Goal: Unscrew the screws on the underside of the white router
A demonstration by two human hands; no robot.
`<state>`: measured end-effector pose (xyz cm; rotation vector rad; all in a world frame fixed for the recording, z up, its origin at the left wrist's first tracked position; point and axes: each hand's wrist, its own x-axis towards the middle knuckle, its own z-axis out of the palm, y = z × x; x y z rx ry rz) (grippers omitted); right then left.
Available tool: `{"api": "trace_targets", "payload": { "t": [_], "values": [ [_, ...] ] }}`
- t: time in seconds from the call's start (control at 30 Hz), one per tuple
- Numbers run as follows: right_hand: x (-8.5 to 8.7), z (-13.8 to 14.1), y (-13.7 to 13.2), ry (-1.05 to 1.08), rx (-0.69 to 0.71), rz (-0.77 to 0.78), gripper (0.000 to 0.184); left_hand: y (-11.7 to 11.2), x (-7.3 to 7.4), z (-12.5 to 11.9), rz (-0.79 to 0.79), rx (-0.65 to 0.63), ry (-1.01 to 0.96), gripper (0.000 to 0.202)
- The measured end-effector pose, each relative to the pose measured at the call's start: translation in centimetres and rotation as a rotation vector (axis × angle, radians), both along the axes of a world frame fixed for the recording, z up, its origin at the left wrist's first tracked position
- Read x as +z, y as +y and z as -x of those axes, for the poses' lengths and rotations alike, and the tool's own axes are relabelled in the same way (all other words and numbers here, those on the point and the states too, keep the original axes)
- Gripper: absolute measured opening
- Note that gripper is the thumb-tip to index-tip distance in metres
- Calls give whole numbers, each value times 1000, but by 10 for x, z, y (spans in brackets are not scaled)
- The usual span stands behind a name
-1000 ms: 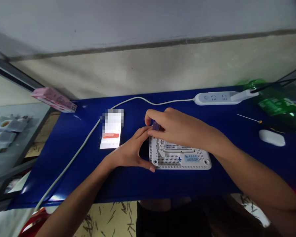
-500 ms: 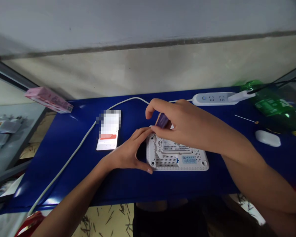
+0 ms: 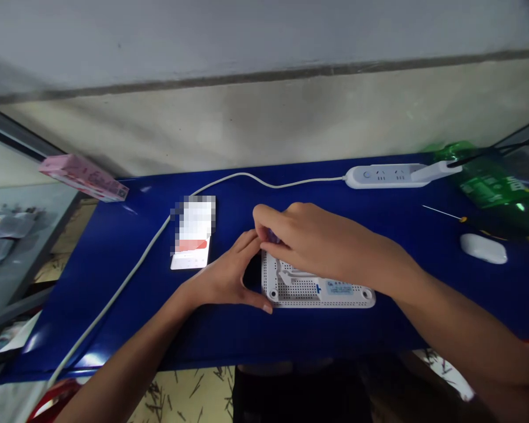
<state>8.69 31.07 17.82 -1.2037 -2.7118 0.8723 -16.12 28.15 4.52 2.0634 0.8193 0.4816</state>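
A person's right hand (image 3: 317, 244) pinches a purple-handled tool (image 3: 272, 237) at ten o'clock on an upturned white perforated router (image 3: 302, 292) lying on the blue worktop (image 3: 229, 338), the spread left hand (image 3: 223, 279) braced at nine o'clock.

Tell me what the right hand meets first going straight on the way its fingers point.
Probably the left hand, whose fingers lie just beyond the fingertips of the right hand; depth is unclear, and they may already touch.
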Motion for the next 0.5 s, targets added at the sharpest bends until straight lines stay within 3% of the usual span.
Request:
{"api": "trace_targets", "payload": {
  "t": [0.3, 0.5],
  "values": [
    [-8, -4, -3, -34, 31, -38, 16, 2, 7, -1, 49, 18, 44, 142],
    [1, 7, -2, -106, 23, -102, 16, 3, 1, 1, 38, 20, 36, 132]
  ]
}}
